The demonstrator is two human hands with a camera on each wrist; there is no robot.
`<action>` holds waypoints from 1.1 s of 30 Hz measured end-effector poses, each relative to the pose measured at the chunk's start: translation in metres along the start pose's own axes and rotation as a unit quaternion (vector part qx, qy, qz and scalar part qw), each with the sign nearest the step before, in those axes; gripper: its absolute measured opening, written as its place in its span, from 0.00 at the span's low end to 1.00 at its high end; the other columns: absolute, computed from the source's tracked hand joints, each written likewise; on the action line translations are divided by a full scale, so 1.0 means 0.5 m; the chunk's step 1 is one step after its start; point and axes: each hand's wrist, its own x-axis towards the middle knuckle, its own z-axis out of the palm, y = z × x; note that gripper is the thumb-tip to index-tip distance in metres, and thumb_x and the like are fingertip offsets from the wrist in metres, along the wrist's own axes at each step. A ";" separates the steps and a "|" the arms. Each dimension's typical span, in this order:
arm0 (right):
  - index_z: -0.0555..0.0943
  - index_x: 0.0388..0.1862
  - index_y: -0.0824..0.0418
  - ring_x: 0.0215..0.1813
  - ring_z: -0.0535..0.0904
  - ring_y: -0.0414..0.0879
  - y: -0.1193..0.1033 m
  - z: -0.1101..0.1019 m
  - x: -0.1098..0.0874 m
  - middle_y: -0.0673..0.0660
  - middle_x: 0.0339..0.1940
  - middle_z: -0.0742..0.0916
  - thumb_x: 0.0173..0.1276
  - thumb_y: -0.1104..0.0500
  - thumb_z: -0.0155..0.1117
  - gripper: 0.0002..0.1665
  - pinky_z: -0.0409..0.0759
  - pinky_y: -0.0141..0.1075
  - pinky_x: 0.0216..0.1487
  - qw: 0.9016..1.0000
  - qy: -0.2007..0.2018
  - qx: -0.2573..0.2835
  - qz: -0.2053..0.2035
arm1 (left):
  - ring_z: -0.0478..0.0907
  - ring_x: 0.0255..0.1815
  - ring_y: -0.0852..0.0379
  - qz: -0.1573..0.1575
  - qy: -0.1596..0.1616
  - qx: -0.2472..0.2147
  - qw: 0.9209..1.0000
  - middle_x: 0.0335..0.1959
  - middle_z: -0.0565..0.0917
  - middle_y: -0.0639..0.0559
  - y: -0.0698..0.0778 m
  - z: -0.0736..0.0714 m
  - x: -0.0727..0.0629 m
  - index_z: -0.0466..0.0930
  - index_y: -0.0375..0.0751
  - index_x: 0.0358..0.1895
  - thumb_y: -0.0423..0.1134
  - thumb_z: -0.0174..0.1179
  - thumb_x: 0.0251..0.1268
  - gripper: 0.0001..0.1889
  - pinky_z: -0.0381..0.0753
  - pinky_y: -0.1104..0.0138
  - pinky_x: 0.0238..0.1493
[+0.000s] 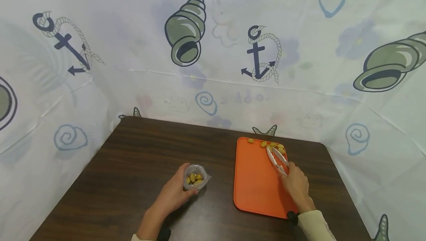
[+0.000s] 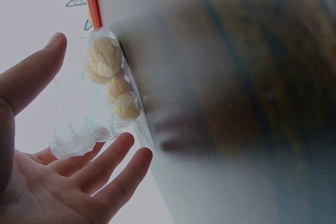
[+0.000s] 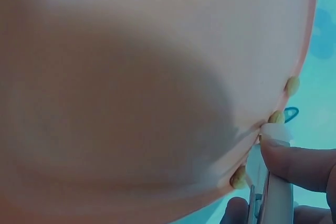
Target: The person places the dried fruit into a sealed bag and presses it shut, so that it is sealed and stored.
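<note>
My left hand curls its thumb and fingers around an open clear plastic bag, standing on the table. Inside the bag lie several small oval yellow-brown pieces; the left wrist view shows them wrinkled and nut-like. My right hand grips white tongs over the right side of an orange tray. The tongs' tips reach several similar oval pieces at the tray's far right corner. Whether the tips hold a piece, I cannot tell.
The dark wood table carries the tray on its right side. A pale cloth wall printed with shells and anchors rises behind the table and on both sides. One oval piece lies apart near the tray's far left corner.
</note>
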 end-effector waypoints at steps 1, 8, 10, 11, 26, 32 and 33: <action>0.70 0.70 0.73 0.52 0.82 0.71 0.000 0.000 -0.002 0.77 0.59 0.82 0.72 0.58 0.60 0.32 0.80 0.64 0.51 1.000 0.002 0.001 -0.001 | 0.78 0.67 0.40 0.001 0.000 0.000 1.000 0.71 0.76 0.40 -0.001 0.000 0.000 0.56 0.47 0.80 0.46 0.80 0.54 0.53 0.78 0.43 0.59; 0.70 0.70 0.72 0.55 0.81 0.72 -0.001 0.001 -0.022 0.77 0.60 0.82 0.73 0.57 0.61 0.32 0.79 0.65 0.53 1.000 0.002 0.003 -0.010 | 0.78 0.66 0.40 0.000 -0.003 0.000 1.000 0.71 0.76 0.40 -0.003 0.001 0.001 0.56 0.47 0.80 0.47 0.80 0.54 0.53 0.79 0.43 0.58; 0.69 0.71 0.72 0.55 0.81 0.72 -0.002 0.000 -0.030 0.77 0.61 0.81 0.72 0.58 0.61 0.32 0.79 0.65 0.54 1.000 0.000 0.004 -0.011 | 0.78 0.66 0.40 0.001 -0.002 0.003 1.000 0.71 0.76 0.39 -0.003 0.001 0.003 0.56 0.47 0.80 0.47 0.80 0.53 0.53 0.79 0.42 0.58; 0.70 0.71 0.72 0.55 0.81 0.72 -0.003 0.000 -0.034 0.76 0.60 0.82 0.72 0.59 0.61 0.32 0.79 0.65 0.53 1.000 0.002 0.007 -0.015 | 0.78 0.66 0.40 0.001 -0.001 0.004 1.000 0.71 0.76 0.39 -0.004 0.001 0.003 0.56 0.47 0.80 0.47 0.81 0.53 0.53 0.79 0.42 0.58; 0.74 0.69 0.67 0.57 0.82 0.70 -0.034 -0.009 -0.091 0.71 0.61 0.85 0.68 0.55 0.71 0.34 0.78 0.65 0.54 0.998 0.017 0.032 -0.042 | 0.78 0.66 0.42 -0.001 -0.004 0.005 1.000 0.71 0.76 0.40 -0.006 0.004 0.007 0.55 0.48 0.80 0.47 0.80 0.53 0.53 0.79 0.43 0.58; 0.75 0.68 0.66 0.57 0.83 0.69 -0.047 -0.014 -0.108 0.69 0.60 0.86 0.67 0.55 0.74 0.34 0.78 0.64 0.53 0.997 0.029 0.044 -0.057 | 0.77 0.67 0.41 0.000 0.000 0.003 1.000 0.71 0.76 0.40 -0.005 0.005 0.006 0.56 0.47 0.80 0.47 0.81 0.53 0.53 0.78 0.43 0.60; 0.76 0.68 0.66 0.56 0.84 0.68 -0.049 -0.015 -0.111 0.69 0.60 0.86 0.66 0.55 0.74 0.34 0.78 0.64 0.52 0.997 0.032 0.046 -0.060 | 0.77 0.67 0.41 0.001 0.000 0.003 1.000 0.71 0.76 0.39 -0.005 0.005 0.006 0.56 0.47 0.80 0.47 0.81 0.53 0.53 0.78 0.43 0.60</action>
